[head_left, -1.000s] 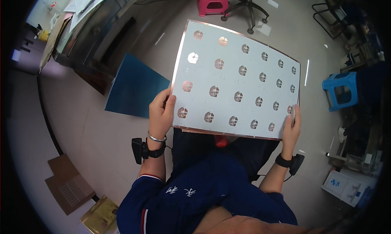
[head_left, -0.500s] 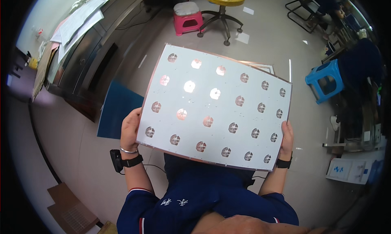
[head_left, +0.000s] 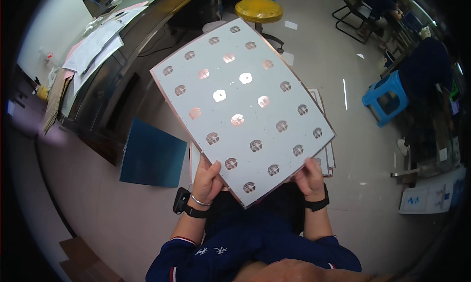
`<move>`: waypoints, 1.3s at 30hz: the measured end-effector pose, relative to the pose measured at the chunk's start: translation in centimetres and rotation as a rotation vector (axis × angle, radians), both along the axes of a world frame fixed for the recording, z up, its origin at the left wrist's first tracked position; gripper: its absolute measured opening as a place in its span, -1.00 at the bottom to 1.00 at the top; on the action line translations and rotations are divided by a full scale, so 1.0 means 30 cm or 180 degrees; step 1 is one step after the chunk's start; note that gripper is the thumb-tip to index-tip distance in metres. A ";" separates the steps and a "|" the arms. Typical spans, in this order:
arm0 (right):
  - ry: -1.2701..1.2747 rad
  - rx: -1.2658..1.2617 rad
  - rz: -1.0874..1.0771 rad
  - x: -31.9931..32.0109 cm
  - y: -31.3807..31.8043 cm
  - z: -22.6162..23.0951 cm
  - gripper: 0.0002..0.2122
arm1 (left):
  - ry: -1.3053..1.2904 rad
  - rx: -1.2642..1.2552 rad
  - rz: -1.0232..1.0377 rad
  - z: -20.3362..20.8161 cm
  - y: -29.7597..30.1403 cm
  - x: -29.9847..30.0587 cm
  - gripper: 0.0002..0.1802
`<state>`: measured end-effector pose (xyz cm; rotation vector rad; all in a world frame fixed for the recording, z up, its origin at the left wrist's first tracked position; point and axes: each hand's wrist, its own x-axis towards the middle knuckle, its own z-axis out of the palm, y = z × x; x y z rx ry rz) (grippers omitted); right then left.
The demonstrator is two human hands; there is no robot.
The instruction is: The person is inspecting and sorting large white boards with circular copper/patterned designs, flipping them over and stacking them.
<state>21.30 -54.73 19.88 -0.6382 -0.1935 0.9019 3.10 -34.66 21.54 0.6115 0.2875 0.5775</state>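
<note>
"Panel: where is it held?"

"Over the lap, well to the right of the worktop's long edge, with one corner pointed toward the waist. Pale and copper-edged, it is marked with rows of rounded coppery shapes, a few of which are lit brightly by glare. Other panels are partly covered by it, and are seen jutting out past its right edge; by what they are borne cannot be told."

"And the fingers?"

"By the left hand the lower-left edge is grasped, the thumb being laid on the face and the other fingers mostly hidden beneath. By the right hand the lower-right edge is touched with bent fingers; whether it is gripped there cannot be told. Black straps are worn on both wrists, and a bangle on the left one."

"What is seen around?"

"Near the left hand, a teal board is seen below the worktop's lower corner. Papers are spread at the worktop's lower end, some reaching its edge. Beyond the panel's top corner a yellow stool is placed, and a blue stool is set on the floor to the right, beside a person in dark clothing."
</note>
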 end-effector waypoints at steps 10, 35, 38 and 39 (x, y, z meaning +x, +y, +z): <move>-0.0400 -0.0053 -0.0026 0.086 -0.048 0.053 -0.51 | 0.0376 0.1051 -0.0699 0.032 0.178 -0.112 -0.41; -0.0108 -0.0114 -0.1668 0.177 -0.180 0.053 -0.58 | 0.0498 0.0289 0.0323 -0.056 0.122 -0.121 -0.53; -0.0609 -0.0259 -0.1438 0.170 -0.199 0.063 -0.56 | 0.0671 0.0487 0.0640 -0.072 0.149 -0.144 -0.65; -0.0765 -0.0341 -0.1298 0.170 -0.200 0.067 -0.55 | 0.0712 0.0583 0.0744 -0.080 0.159 -0.151 -0.68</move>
